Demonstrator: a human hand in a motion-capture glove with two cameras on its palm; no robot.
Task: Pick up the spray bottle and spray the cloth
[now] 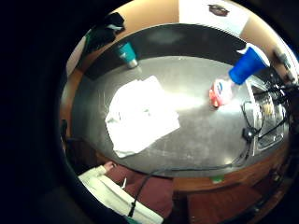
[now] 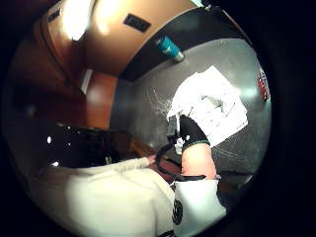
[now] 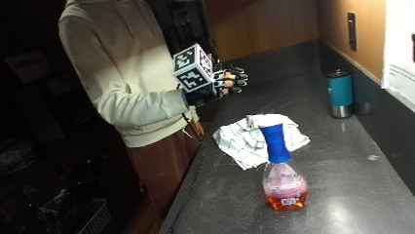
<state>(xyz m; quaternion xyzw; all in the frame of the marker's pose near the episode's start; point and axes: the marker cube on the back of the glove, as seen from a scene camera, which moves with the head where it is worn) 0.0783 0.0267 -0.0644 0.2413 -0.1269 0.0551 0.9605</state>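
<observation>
On the dark countertop (image 3: 337,161), 1 spray bottle (image 3: 283,183) stands upright near the front edge, blue trigger head on top, clear body about a third full of orange-pink liquid. Just behind it lies the cloth (image 3: 250,136), white with a thin check, crumpled and flat on the counter; bottle and cloth look close but I cannot tell whether they touch. A teal tumbler (image 3: 340,92) stands well apart by the back wall.

Right hand (image 3: 223,82) is raised at chest height over the counter's edge, well away from the bottle. Fingers loosely curled, gripping nothing. In the thumb side palm view, a second hand (image 2: 190,132), also dark-covered, sits over the cloth's edge; contact uncertain.

Handling judgement: bottle likely light given the low fill, rigid plastic, smooth and possibly slick on the rounded body. Tall and narrow at the top, so a sideways knock could tip it. Best hold looks like the neck just under the blue head, with 1 or 2 fingers free for the trigger. Cloth is soft and limp; it may shift under spray.

Task not yet begun; the reach is the first step.
</observation>
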